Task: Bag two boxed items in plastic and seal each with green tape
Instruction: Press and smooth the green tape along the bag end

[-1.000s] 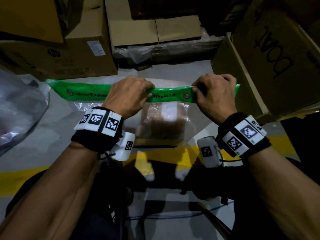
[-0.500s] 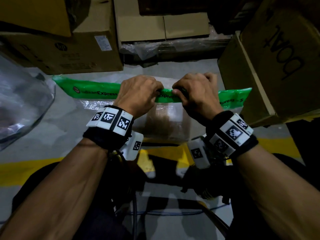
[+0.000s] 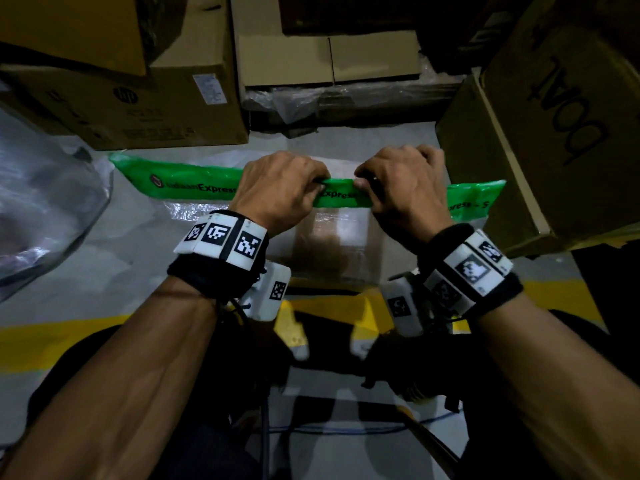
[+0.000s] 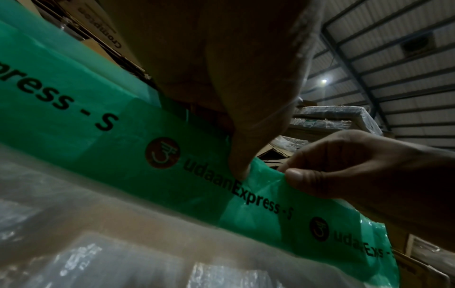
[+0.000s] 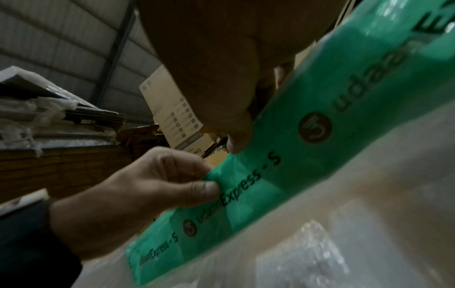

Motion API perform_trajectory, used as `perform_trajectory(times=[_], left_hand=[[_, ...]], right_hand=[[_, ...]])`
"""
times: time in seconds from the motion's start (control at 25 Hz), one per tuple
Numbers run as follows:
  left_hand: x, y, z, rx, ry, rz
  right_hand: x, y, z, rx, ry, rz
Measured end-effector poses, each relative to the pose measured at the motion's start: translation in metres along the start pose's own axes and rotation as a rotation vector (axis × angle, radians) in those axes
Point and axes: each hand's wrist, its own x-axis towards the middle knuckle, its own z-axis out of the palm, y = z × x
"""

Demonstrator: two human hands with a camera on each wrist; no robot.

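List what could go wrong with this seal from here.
1. Both hands, left hand and right hand, pinch the green tape strip close together at its middle; its outer ends hang unheld and could fold or stick crookedly.
2. The strip already puckers between the thumbs, so wrinkles may leave gaps in the seal.
3. The boxed item hangs in the clear plastic bag; its weight could pull the mouth open.

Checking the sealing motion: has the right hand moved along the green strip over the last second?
Yes. The right hand slid left along the green strip, away from the strip's right end, and now sits near the left hand.
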Motion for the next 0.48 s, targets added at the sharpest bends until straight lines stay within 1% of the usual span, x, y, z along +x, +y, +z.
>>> perform_trajectory(times=[0.12, 0.24, 0.36, 0.48], left_hand=[[0.001, -0.001, 0.001, 0.003, -0.006, -0.010], [0.003, 0.004, 0.003, -0.011, -0.001, -0.011], [0.006, 0.011, 0.002, -0.090, -0.006, 0.021], [0.008, 0.011, 0.002, -0.092, -0.007, 0.050]], right_hand=[[-0.002, 0.011, -0.004, 0.007, -0.012, 0.018], [0.000, 0.010, -0.001, 0.017, -0.022, 0.034], [0.001, 0.011, 0.000, 0.036, -0.019, 0.052], [-0.001, 0.013, -0.001, 0.038, -0.010, 0.053]])
